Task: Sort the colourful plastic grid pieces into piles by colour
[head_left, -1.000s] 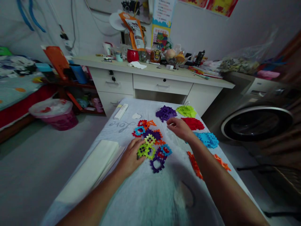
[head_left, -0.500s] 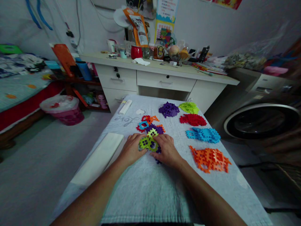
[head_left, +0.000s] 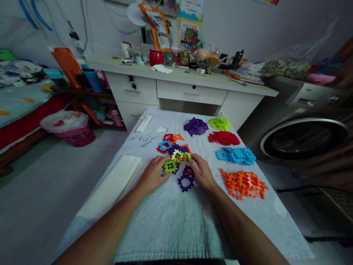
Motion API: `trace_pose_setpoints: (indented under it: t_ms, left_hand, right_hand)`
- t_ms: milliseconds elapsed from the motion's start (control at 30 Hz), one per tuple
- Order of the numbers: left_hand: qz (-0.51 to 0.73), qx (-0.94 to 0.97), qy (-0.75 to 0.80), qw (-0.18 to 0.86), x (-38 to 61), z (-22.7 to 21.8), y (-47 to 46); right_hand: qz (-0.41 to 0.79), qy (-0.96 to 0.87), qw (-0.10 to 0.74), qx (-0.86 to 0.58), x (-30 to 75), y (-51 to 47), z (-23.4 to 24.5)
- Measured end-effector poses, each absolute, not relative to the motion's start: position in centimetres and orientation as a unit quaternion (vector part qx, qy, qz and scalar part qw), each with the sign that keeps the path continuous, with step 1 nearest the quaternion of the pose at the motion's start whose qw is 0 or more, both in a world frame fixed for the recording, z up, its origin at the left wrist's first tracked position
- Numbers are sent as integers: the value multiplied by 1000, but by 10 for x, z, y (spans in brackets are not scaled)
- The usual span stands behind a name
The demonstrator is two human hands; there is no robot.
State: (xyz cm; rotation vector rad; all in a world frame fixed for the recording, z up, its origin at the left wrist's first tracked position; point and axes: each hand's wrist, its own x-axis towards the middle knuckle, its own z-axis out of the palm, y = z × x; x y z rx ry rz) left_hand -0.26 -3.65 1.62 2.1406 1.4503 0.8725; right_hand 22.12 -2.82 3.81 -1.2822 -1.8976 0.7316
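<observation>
Interlocking plastic building tiles lie in a small mixed pile in the middle of the cloth-covered table. My left hand (head_left: 156,173) is closed at the left edge of a lime-green window tile (head_left: 170,166), fingers above and thumb below. My right hand (head_left: 202,170) pinches another lime-green tile (head_left: 187,159), tilted on edge, at the pile's right side. Another lime-green tile (head_left: 177,155) lies between them. Below shows a dark purple ring-shaped tile (head_left: 185,183). Behind are purple, orange and red tiles and a blue tile (head_left: 164,145).
On the right are sorted heaps of tiles: purple (head_left: 195,126), lime green (head_left: 220,124), red (head_left: 224,138), blue (head_left: 239,156) and orange (head_left: 244,184). A long white board-like object (head_left: 113,186) lies left, a small white box (head_left: 143,124) farther back. A cluttered desk (head_left: 124,68) stands beyond.
My right hand has drawn a lime-green tile up and right from the lower tiles, tilting it and uncovering the purple ring-shaped tile. My left hand stays beside its tile. The view has shifted slightly.
</observation>
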Motion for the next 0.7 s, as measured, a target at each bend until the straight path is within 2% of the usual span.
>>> trace_pose_setpoints:
  t_ms: [167,400,567,700]
  left_hand:
    - [314,767,515,218,-2,15,-36]
    - [325,760,514,230,-2,13,-35]
    - [323,755,520,235,-2,11,-34]
    - [322,758,517,233,-2,10,-34]
  right_hand:
    - [339,-668,402,-526,232,-19,35]
    - [264,-635,400,-606,246,-3,25]
    - [138,-674,311,-655,252,1,20]
    - [120,-700,205,-673,248,-6,28]
